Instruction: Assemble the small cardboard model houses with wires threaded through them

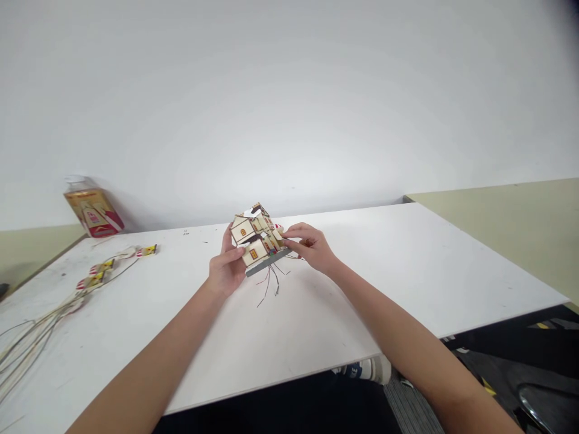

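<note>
A small cream model house (254,236) with brown trim and a grey base is held tilted above the white table (362,259). Thin dark and red wires (274,280) hang from under its base. My left hand (226,268) grips the house at its left side, thumb on the front wall and fingers behind. At the right side, my right hand (312,246) has its thumb and index finger pinched at the house's edge, near a small red-and-white part (279,228). Whatever lies between those fingertips is too small to make out.
Several red, white and yellow pieces on long wires (97,274) lie on the table's left side. A gold and red container (94,212) leans at the back left against the white wall. Small dark bits lie near the back edge.
</note>
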Tool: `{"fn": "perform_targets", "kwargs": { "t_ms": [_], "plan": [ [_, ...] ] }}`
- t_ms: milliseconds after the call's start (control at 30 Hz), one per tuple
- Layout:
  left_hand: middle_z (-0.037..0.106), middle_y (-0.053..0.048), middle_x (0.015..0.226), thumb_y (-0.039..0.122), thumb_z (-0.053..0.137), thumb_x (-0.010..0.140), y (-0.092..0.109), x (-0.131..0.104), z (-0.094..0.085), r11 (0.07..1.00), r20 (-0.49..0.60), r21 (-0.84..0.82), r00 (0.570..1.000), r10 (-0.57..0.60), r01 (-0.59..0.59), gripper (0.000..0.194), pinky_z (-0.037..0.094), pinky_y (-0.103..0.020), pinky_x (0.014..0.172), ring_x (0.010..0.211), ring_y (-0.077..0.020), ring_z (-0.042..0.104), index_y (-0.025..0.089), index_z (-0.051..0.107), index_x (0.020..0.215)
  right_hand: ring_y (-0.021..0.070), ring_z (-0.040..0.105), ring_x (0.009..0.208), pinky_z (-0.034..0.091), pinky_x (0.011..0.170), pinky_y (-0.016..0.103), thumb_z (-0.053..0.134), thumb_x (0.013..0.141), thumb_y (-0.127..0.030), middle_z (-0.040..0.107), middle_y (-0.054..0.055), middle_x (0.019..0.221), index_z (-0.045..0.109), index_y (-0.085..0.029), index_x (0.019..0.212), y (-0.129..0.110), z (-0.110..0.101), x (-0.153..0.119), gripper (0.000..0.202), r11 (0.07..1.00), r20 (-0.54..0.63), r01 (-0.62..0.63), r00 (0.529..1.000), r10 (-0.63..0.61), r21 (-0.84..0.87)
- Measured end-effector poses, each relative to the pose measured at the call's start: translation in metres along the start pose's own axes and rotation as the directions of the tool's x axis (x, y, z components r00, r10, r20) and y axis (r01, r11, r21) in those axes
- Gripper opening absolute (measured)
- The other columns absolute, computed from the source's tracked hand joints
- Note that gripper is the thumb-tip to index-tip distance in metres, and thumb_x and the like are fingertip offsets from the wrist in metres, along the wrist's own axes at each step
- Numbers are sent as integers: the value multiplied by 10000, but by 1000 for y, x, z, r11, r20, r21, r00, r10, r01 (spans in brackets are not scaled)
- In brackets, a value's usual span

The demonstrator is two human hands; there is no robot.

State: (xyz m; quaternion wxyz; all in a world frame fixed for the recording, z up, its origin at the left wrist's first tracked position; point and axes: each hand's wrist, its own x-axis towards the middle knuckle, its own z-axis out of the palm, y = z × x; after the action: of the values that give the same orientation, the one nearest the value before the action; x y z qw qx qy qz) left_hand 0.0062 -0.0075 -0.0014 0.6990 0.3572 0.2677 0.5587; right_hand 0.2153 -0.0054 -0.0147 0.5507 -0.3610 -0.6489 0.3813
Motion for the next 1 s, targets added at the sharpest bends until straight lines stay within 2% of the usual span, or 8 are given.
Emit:
{"fn": "perform_targets", "kwargs": {
  "t_ms": [133, 267, 367, 500, 600, 700, 833, 1000],
  "plan": [
    [575, -53, 1293, 176, 755, 549, 1, -1, 3, 1000, 12, 4, 1000, 8, -9, 894, 518, -520, 873, 1107, -369, 590, 347, 412, 1357, 71, 477, 574, 395, 406, 221, 628, 801, -452, 616, 52, 991, 752, -260, 890, -3, -1, -1, 246, 1000, 29, 16, 999, -15, -18],
    [567, -51, 1304, 152, 746, 556, 0, -1, 2, 1000, 7, 23, 1000, 0, 0, 959, 493, -544, 890, 1126, -370, 575, 372, 342, 1398, 101, 548, 647, 403, 398, 200, 685, 736, -484, 633, 54, 968, 722, -221, 812, -6, 1, -1, 276, 996, -11, -88, 996, 88, 26],
    [585, -57, 1271, 152, 754, 558, -1, 1, -1, 998, 7, 69, 1000, -4, 4, 1029, 476, -566, 885, 1127, -376, 568, 392, 265, 1431, 52, 492, 527, 404, 395, 195, 730, 685, -477, 642, 25, 936, 655, -199, 763, -7, 0, -1, 298, 983, 1, -180, 984, 180, 13],
    [588, -48, 1254, 153, 776, 527, -1, 4, -5, 992, 1, 127, 1000, 5, -5, 1089, 466, -564, 881, 1116, -373, 569, 414, 235, 1434, 34, 488, 486, 427, 388, 189, 761, 649, -425, 651, 4, 991, 580, -217, 886, -7, -3, 0, 364, 965, 35, -262, 965, 262, 8],
    [591, -27, 1236, 149, 792, 497, -2, 5, -8, 990, -7, 142, 1000, 8, -7, 1114, 470, -543, 879, 1114, -361, 566, 436, 240, 1421, 61, 557, 555, 460, 402, 189, 762, 642, -373, 651, 17, 1047, 588, -228, 979, -9, -4, 1, 406, 953, 82, -301, 951, 298, 23],
    [607, -16, 1188, 151, 796, 507, -2, 5, -9, 987, 21, 161, 1000, 15, -19, 1113, 477, -525, 868, 1123, -350, 558, 455, 230, 1416, 95, 609, 665, 476, 427, 179, 739, 669, -381, 652, 31, 1064, 629, -221, 965, -10, -5, 1, 354, 950, 115, -308, 946, 302, 38],
    [622, -18, 1138, 141, 793, 529, -2, 4, -10, 983, 70, 181, 997, 25, -37, 1117, 478, -516, 872, 1145, -340, 539, 460, 206, 1424, 151, 635, 813, 483, 431, 172, 711, 701, -452, 662, 36, 997, 658, -224, 945, -9, -5, 2, 338, 945, 83, -322, 945, 317, 56],
    [606, -35, 1161, 144, 801, 542, -3, 3, -10, 971, 125, 224, 991, 56, -83, 1158, 477, -525, 877, 1133, -331, 541, 460, 148, 1444, 181, 637, 903, 499, 451, 179, 719, 698, -441, 668, 39, 1026, 675, -226, 918, -9, -7, 1, 311, 933, 96, -353, 933, 346, 71]
  ]
}}
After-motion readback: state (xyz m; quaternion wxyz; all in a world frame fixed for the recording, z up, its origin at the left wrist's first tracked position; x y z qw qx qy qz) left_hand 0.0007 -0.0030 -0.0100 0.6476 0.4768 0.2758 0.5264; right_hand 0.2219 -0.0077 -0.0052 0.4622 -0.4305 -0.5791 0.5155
